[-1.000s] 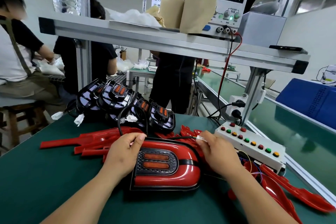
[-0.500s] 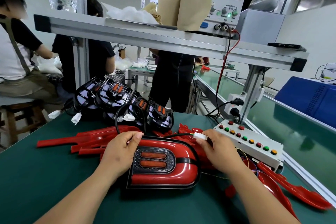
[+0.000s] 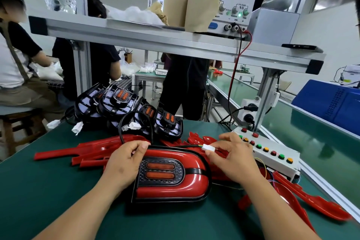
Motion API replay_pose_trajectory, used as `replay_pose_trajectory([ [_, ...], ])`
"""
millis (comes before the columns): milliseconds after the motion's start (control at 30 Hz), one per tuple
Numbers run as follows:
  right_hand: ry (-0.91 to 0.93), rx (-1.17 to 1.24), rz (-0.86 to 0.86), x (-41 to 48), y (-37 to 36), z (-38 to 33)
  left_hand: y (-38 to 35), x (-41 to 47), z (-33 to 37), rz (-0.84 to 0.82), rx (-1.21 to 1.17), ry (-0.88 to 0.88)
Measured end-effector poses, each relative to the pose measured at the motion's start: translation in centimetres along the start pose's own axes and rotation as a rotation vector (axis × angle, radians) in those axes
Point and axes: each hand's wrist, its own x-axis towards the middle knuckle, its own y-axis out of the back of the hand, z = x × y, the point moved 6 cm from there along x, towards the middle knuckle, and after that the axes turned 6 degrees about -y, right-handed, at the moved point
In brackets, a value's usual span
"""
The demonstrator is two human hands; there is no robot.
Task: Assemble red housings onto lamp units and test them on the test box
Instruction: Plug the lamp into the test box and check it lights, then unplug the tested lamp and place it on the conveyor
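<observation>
An assembled lamp with a red housing point(image 3: 175, 181) lies flat on the green table in front of me. My left hand point(image 3: 124, 163) grips its upper left edge, where the black cable loops up. My right hand point(image 3: 231, 158) pinches the lamp's white connector point(image 3: 208, 147) at the end of that cable, just left of the test box point(image 3: 272, 154), a white box with red, green and yellow buttons. Bare black lamp units point(image 3: 132, 111) are piled at the back. Loose red housings point(image 3: 93, 150) lie behind the lamp.
More red housings point(image 3: 303, 200) lie at the right by the table edge. A power supply point(image 3: 235, 0) reading 12.00 stands on the overhead shelf, its red and black leads hanging down. A green conveyor point(image 3: 311, 132) runs along the right. People work behind the table.
My right hand has lifted the white connector slightly up and to the right, closer to the test box. My left hand stays on the lamp.
</observation>
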Motion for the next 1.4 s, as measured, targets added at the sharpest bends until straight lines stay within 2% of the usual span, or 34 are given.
replay_pose_trajectory([
  [167, 0.065, 0.158, 0.158, -0.3, 0.8, -1.6, -0.3, -0.5, -0.7, -0.199, -0.093, 0.077],
  [267, -0.015, 0.353, 0.173, -0.6, 0.8, -2.1, 0.0, -0.7, -0.2, -0.188, -0.253, 0.072],
  [333, -0.092, 0.54, 0.057, -0.6, 0.0, -2.2, 0.2, -0.7, 0.5, -0.167, -0.308, 0.043],
  [467, -0.143, 0.562, -0.212, -0.9, -1.4, -2.9, 0.8, -0.6, 1.4, -0.131, -0.264, -0.039],
  [600, -0.197, 0.76, -0.404, -1.3, -1.9, -3.4, 0.9, -0.6, 1.7, -0.117, -0.296, -0.047],
  [700, -0.11, 0.742, -0.45, -2.3, -2.2, -4.3, 0.7, -0.6, 2.0, -0.115, -0.317, -0.061],
  [800, -0.096, 0.8, -0.346, -2.7, -2.6, -5.1, 0.8, -0.3, 1.9, -0.084, -0.271, -0.083],
  [867, -0.129, 0.906, -0.252, -2.6, -2.5, -5.2, 2.1, 0.1, 2.1, 0.011, -0.254, -0.113],
  [900, -0.149, 0.953, -0.237, -2.6, -2.5, -5.2, 3.4, 0.5, 1.9, 0.121, -0.244, -0.129],
  [967, -0.171, 1.022, -0.265, -2.6, -2.6, -5.2, 6.3, 1.0, 1.5, 0.362, -0.111, -0.156],
  [1000, -0.178, 1.046, -0.286, -2.6, -2.6, -5.2, 7.1, 1.2, 1.0, 0.418, -0.057, -0.144],
  [1067, -0.185, 1.086, -0.312, -2.5, -2.7, -5.0, 6.7, 1.8, -0.9, 0.355, -0.125, -0.011],
  [1167, -0.172, 1.129, -0.324, -2.1, -2.3, -4.8, 3.6, 1.9, -3.1, 0.129, -0.343, 0.2],
  [1267, -0.179, 1.167, -0.303, -1.8, -1.9, -4.1, 2.3, 2.3, -3.5, 0.049, -0.432, 0.196],
  [1400, -0.294, 1.342, -0.245, -1.2, -2.1, -2.4, 2.8, 2.1, -2.5, 0.118, -0.462, 0.154],
])
